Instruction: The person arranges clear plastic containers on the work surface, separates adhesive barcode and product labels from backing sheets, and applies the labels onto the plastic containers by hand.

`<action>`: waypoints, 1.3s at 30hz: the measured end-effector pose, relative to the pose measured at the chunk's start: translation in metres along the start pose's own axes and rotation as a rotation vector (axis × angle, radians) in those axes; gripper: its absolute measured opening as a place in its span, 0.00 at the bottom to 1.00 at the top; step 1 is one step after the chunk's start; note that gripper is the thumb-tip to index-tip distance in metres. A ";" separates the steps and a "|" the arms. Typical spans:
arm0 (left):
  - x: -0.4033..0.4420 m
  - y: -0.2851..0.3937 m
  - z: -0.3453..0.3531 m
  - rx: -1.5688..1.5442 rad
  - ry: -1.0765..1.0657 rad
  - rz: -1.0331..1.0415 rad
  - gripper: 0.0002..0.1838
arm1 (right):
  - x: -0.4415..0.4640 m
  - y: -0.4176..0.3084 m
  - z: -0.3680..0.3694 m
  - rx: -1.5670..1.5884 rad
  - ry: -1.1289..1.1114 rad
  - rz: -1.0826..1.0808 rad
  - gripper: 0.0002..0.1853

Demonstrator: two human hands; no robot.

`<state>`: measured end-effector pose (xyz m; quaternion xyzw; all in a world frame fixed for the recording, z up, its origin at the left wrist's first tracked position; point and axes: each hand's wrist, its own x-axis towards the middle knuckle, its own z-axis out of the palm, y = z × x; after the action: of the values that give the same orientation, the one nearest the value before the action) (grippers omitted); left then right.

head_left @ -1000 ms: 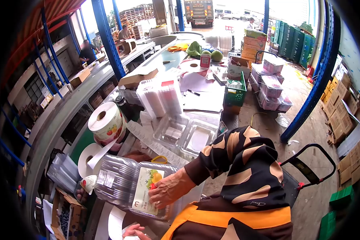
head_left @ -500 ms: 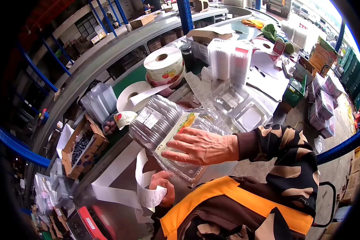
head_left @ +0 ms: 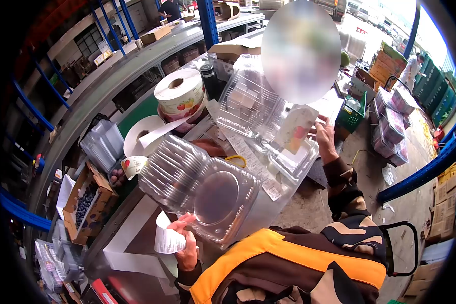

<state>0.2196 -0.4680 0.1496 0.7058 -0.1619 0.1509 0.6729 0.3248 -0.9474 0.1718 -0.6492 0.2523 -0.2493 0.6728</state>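
Observation:
My left hand (head_left: 186, 244), fingers curled, holds the end of a white printed label strip (head_left: 168, 240). Its fingertips are by the corner of an open clear plastic clamshell (head_left: 217, 198), which lies with the ribbed nested clamshells (head_left: 169, 169). Over on the right, my right hand (head_left: 325, 136) grips the edge of another clear clamshell (head_left: 289, 158). This one bears a label with a fruit picture (head_left: 295, 129). Next to it is an open clear clamshell (head_left: 248, 104); reflections blur where one ends and the other starts.
Fruit label rolls (head_left: 180, 93) stand behind the clamshells, beside a dark jar (head_left: 209, 81). A box of blueberries (head_left: 88, 202) is at left. A red and black device (head_left: 102, 293) sits at lower left. At right are a green crate (head_left: 350, 115) and a blue post (head_left: 418, 175).
My right hand has moved from the label on the middle clamshell to the far right, taking the labelled clamshell along. My left hand, still with the strip, has shifted left. A bare clamshell now shows.

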 end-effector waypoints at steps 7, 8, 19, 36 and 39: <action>0.029 0.030 -0.030 -0.420 0.121 -0.169 0.30 | 0.014 0.110 -0.073 -0.269 0.156 0.319 0.30; 0.033 0.032 -0.035 -0.508 0.085 -0.163 0.31 | 0.009 0.105 -0.067 -0.377 0.193 0.293 0.30; 0.062 0.099 -0.035 -0.403 -0.052 -0.121 0.41 | -0.185 -0.070 0.193 0.299 -1.454 -0.236 0.11; 0.012 0.064 -0.042 -0.386 0.420 -0.241 0.15 | -0.236 -0.083 0.256 0.007 -1.550 -1.020 0.13; 0.013 0.050 -0.032 -0.431 0.442 -0.219 0.13 | -0.228 -0.079 0.254 0.039 -1.492 -1.168 0.10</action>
<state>0.2097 -0.4386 0.2017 0.5107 0.0368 0.1892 0.8379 0.3218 -0.6091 0.2617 -0.6532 -0.6121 -0.0714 0.4400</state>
